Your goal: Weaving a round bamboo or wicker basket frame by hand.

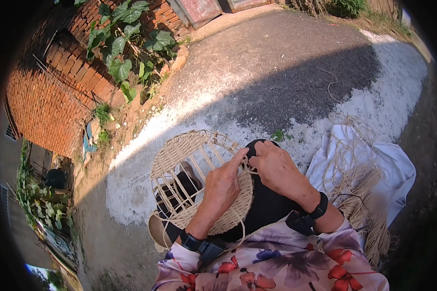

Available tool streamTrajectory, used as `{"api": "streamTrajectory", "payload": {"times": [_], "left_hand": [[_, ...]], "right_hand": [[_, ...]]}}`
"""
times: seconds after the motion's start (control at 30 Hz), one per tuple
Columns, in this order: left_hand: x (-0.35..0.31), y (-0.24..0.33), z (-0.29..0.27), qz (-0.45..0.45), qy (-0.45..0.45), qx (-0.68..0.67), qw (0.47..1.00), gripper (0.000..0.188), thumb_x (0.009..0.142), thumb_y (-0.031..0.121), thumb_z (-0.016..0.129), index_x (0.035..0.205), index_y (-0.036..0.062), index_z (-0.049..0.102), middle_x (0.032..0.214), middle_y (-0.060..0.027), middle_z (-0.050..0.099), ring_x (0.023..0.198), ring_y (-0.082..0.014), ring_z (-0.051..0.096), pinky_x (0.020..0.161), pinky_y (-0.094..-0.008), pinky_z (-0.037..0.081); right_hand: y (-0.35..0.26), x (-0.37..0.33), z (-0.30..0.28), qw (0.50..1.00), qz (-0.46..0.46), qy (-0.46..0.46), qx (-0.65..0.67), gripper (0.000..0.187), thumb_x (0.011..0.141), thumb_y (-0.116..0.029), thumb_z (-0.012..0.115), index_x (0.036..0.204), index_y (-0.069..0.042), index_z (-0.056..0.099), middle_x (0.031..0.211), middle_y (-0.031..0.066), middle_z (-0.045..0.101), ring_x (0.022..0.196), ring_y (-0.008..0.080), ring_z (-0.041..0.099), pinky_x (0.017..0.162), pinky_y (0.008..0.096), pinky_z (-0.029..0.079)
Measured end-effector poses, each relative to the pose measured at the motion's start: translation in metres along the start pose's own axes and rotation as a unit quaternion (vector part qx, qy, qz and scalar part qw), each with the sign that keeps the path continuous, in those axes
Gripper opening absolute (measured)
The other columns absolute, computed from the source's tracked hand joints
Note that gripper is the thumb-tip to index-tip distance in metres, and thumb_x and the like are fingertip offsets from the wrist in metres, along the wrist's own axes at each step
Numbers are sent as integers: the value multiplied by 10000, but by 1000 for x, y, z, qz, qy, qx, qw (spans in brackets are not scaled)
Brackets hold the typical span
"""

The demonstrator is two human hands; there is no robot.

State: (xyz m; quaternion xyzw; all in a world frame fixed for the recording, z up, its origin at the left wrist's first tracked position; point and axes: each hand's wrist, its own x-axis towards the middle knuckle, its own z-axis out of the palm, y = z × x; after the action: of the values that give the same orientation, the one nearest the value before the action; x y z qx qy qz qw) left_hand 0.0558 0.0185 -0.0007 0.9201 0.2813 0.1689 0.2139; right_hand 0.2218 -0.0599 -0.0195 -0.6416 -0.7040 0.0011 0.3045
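Note:
A round, flat piece woven from beige cord (179,149) lies tilted across my lap. Dense weave fills its far left and near right parts, and bare strands span the open gap between them. My left hand (223,184) lies over its right half, index finger and thumb closed at the upper right rim. Just beside it, my right hand (279,169) is closed with the fingers bent at the same rim. A bit of cord shows between the two hands, but the exact grip of the right fingertips is hidden. A loose cord loop hangs at the near edge.
Bundled loose beige cord (366,194) lies on a white cloth (398,169) to my right. A stray strand (332,85) rests on the concrete farther off. Under the woven piece a shoe (192,175) shows. Brick wall (48,106) and a leafy plant (120,68) stand at far left.

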Motion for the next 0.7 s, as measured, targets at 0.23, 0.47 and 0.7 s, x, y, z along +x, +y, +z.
{"api": "streamTrajectory", "payload": {"times": [0.23, 0.47, 0.7], "left_hand": [[1, 7, -4, -15, -28, -18, 999, 505, 872, 0, 556, 1360, 124, 522, 948, -224, 690, 834, -397, 679, 713, -453, 534], [1, 5, -2, -30, -16, -37, 999, 429, 839, -10, 588, 1252, 105, 590, 882, -217, 685, 766, -395, 670, 652, -439, 528], [-28, -13, -4, -137, 20, -202, 969, 337, 899, -3, 604, 1229, 60, 584, 876, -48, 687, 692, -81, 613, 609, -241, 499]], "right_hand": [[11, -3, 19, 991, 47, -8, 128, 82, 793, -53, 613, 832, -49, 685, 804, 114, 533, 839, 311, 573, 700, 433, 463], [14, -7, 26, 985, 49, 28, 164, 59, 801, -73, 622, 827, -47, 668, 780, 99, 549, 809, 293, 577, 692, 427, 453], [7, -14, 0, 926, 154, 123, 322, 71, 820, -57, 645, 879, -26, 668, 768, 89, 585, 673, 269, 590, 623, 371, 464]]}}
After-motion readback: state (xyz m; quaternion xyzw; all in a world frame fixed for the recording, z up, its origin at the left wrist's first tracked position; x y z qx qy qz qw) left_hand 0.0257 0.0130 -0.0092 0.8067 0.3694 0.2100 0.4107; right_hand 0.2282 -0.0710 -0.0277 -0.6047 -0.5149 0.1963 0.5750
